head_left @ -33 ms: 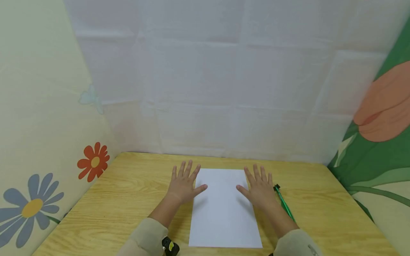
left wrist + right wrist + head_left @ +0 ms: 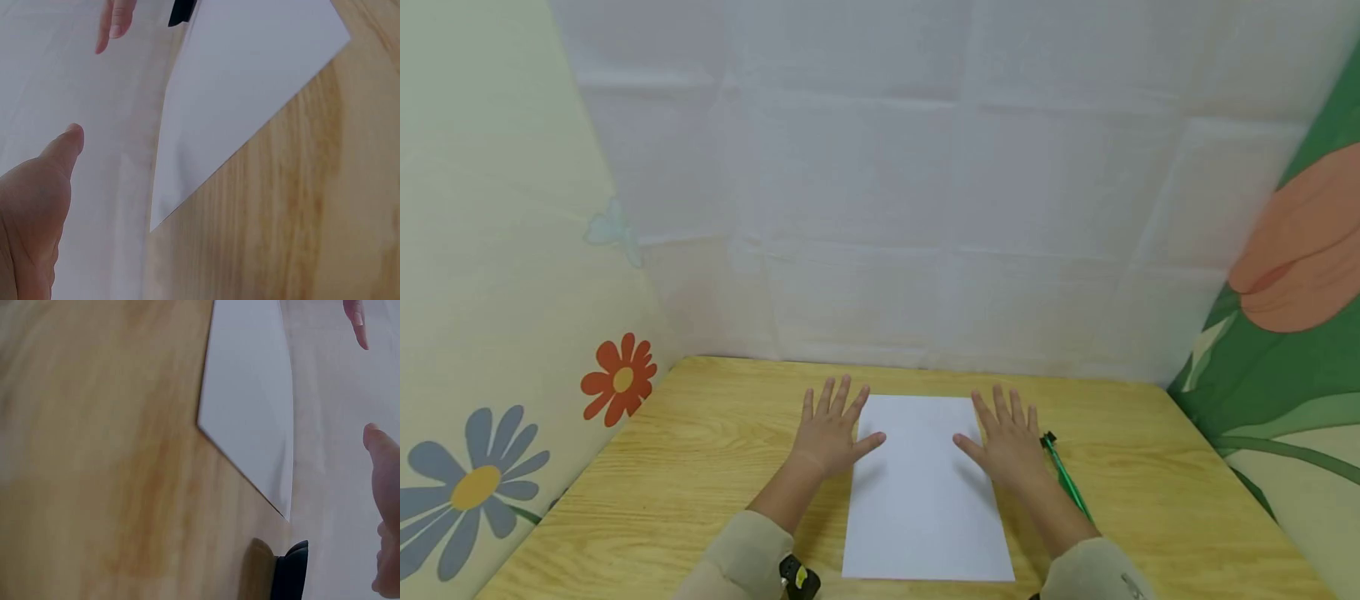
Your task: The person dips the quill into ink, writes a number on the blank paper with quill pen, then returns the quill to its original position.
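Note:
A blank white sheet of paper [image 2: 925, 492] lies flat on the wooden table in front of me. My left hand [image 2: 827, 437] hovers palm down over its left edge, fingers spread and straight, thumb pointing inward. Over the opposite edge my right hand [image 2: 1007, 446] is held the same way. Both cast soft shadows on the sheet, and neither holds anything. Beside the right forearm lies a slim green stick-like object [image 2: 1067, 482] with a black end; its lower part is hidden by the arm. In the right wrist view its black end [image 2: 290, 572] shows near the paper's corner.
The wood-grain table [image 2: 700, 467] reaches back to a creased white cloth [image 2: 865, 208]. Flower-patterned panels stand at the left [image 2: 497, 275] and right [image 2: 1285, 367]. A small black device [image 2: 799, 577] sits at the left wrist.

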`<control>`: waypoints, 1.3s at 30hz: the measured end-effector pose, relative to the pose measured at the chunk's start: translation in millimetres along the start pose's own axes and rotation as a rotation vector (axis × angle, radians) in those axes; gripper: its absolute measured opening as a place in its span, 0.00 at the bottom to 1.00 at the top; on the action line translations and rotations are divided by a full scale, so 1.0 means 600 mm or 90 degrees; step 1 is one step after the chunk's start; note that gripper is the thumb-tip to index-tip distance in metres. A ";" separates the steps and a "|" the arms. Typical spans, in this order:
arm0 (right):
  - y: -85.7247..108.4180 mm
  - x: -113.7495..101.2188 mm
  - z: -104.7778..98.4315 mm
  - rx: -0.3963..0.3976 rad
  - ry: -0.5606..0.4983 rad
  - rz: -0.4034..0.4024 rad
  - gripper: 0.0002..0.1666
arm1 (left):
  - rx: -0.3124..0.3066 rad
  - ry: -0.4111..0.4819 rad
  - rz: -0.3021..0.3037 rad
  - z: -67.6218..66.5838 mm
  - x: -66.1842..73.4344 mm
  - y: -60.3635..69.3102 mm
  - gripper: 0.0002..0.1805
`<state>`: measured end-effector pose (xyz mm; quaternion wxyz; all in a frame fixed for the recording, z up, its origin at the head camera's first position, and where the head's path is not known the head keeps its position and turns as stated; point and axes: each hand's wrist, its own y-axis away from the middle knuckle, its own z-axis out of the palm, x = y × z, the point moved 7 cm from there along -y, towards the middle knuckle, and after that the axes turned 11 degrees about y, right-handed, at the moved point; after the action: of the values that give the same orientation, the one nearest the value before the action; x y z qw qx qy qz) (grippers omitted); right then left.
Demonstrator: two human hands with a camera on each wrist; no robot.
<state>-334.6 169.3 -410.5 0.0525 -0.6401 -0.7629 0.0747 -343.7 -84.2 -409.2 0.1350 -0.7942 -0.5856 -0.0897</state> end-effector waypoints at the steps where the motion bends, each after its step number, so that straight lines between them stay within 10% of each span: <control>1: 0.000 0.000 0.000 -0.001 -0.003 -0.001 0.48 | -0.001 0.000 -0.001 0.000 0.000 0.000 0.47; 20: 0.021 0.021 -0.002 0.013 -0.086 0.025 0.46 | 0.016 0.058 0.021 0.033 0.000 0.025 0.49; 39: 0.068 0.077 -0.011 -0.004 -0.220 0.083 0.46 | -0.077 0.212 0.065 0.067 0.012 0.086 0.57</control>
<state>-302.2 222.0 -412.0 -0.0867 -0.6657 -0.7179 0.1843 -293.1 -79.5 -450.7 0.1862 -0.8039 -0.5076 -0.2480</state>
